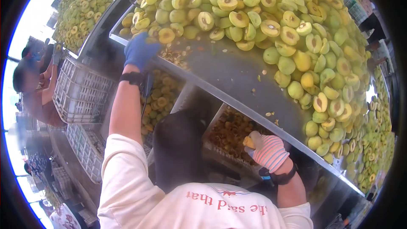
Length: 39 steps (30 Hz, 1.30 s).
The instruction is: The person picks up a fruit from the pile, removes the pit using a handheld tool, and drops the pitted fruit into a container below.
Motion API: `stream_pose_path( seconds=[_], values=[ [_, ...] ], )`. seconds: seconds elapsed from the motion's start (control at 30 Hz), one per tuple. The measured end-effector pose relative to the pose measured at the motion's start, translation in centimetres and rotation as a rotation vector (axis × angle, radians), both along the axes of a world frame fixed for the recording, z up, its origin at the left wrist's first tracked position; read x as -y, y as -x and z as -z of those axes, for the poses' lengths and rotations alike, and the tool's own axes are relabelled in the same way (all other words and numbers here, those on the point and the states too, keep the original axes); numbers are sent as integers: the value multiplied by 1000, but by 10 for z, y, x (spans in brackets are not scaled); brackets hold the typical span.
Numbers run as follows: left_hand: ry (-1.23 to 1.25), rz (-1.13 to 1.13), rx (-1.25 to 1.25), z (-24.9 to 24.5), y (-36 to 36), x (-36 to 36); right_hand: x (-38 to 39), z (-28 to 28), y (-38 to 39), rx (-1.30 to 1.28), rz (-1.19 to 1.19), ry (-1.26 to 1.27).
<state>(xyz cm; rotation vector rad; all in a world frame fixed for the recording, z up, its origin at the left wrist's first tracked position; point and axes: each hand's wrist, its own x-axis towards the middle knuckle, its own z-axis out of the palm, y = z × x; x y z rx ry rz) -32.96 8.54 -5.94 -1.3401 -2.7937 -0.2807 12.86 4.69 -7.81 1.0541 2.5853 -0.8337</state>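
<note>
My left hand, in a blue glove, is over the near rim of the metal table, close to halved green-yellow stone fruits. Motion smears its fingers, so what they hold, if anything, does not show. Lower right, my right hand wears a striped glove with greyish fingertips. Its fingers are closed around a yellow-brown piece of fruit, above a crate of brownish fruit pieces. Small pale scraps lie on the table near my left hand.
A large heap of fruit halves covers the table's far and right side. Below the rim, a container of fruit halves stands beside my leg. White crates are stacked at left, near another person. A second fruit-covered table stands beyond.
</note>
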Motion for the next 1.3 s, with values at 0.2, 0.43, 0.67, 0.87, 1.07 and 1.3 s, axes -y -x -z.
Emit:
stream_pose_path(
  seconds=[0.2, 0.43, 0.67, 0.87, 1.07, 1.3],
  values=[
    [-687, 322, 1101, -24, -46, 45, 12, -5, -8, -420, 250, -26],
    [-711, 639, 1442, -22, -216, 34, 15, -19, -8, -817, 424, -115],
    [-684, 969, 1250, -2, -326, 42, 4, -9, -22, -751, 529, -129],
    [-628, 963, 818, -12, -341, 35, -3, 17, -34, -672, 426, -430],
    [-673, 837, 1010, -18, -350, 37, -3, -22, -25, -424, 650, -146],
    [-855, 654, 1413, 10, -338, 33, -18, 43, 0, -440, 425, -247]
  ],
)
